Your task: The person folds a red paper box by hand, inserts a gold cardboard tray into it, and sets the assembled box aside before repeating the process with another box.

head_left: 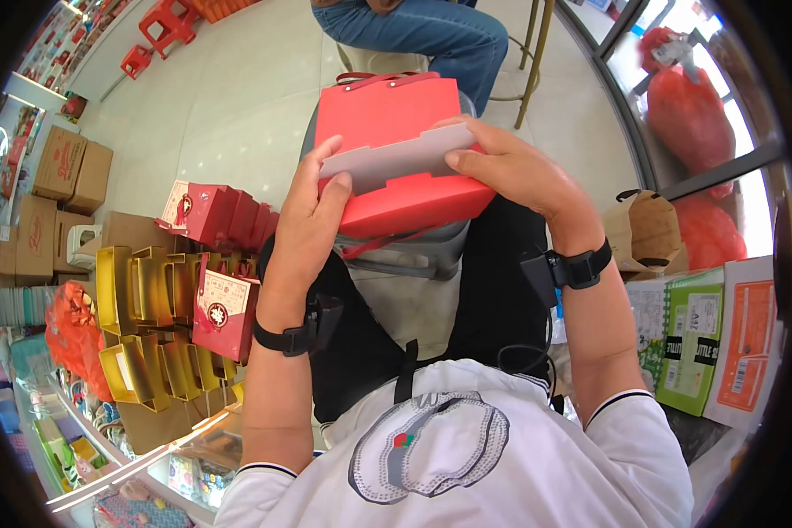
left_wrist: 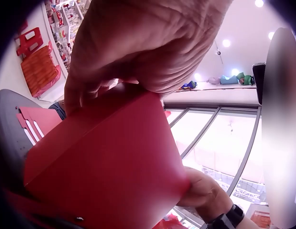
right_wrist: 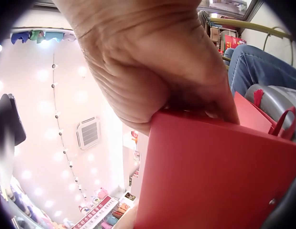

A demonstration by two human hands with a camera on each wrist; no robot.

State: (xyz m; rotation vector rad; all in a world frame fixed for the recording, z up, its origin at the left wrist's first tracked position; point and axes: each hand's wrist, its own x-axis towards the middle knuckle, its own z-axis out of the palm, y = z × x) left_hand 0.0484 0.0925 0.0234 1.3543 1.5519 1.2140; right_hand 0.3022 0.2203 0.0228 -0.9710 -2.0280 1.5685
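Observation:
A red cardboard gift box [head_left: 418, 204] with dark red strap handles [head_left: 387, 83] is held over a grey plastic stool [head_left: 427, 257] between the knees. Its upper side gapes, and a notched flap shows a pale grey inner face [head_left: 392, 158]. My left hand [head_left: 315, 198] grips the left end, thumb over the near edge and fingers behind. At the opposite end my right hand [head_left: 512, 167] pinches the flap and wall, its thumb just inside the opening. Smooth red side walls fill much of both wrist views, where the palms hide some fingertips.
To the left stand gold box inserts [head_left: 150, 282], finished red boxes [head_left: 224, 312] and brown cartons [head_left: 60, 163]. Someone in blue jeans [head_left: 427, 40] sits just ahead. On the right are a kraft paper bag [head_left: 644, 231], a green box [head_left: 695, 339] and a glass door frame [head_left: 722, 172].

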